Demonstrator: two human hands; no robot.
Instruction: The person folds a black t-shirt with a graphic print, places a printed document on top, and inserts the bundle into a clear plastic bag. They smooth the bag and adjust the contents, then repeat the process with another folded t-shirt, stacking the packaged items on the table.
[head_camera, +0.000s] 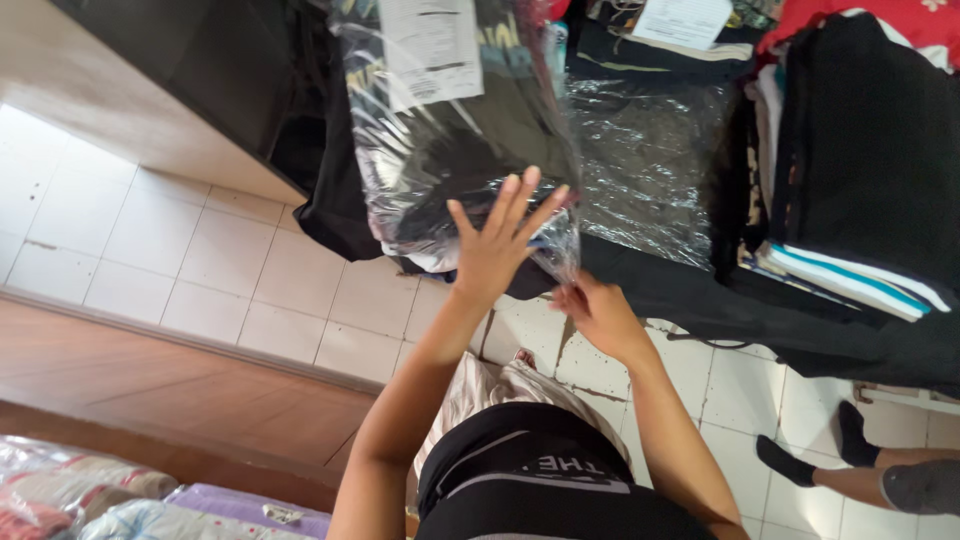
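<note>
A clear plastic bag full of dark folded clothes lies at the edge of a low surface, with a white paper label on its top. My left hand rests flat on the bag's near end, fingers spread. Just below and to the right, my right hand pinches the bag's lower corner. Under the bag, part of a light garment sticks out.
A second plastic-wrapped bundle lies to the right, next to a tall stack of folded clothes. Black cloth hangs over the edge. Another person's socked feet rest on the white tiled floor. Packed bundles sit bottom left.
</note>
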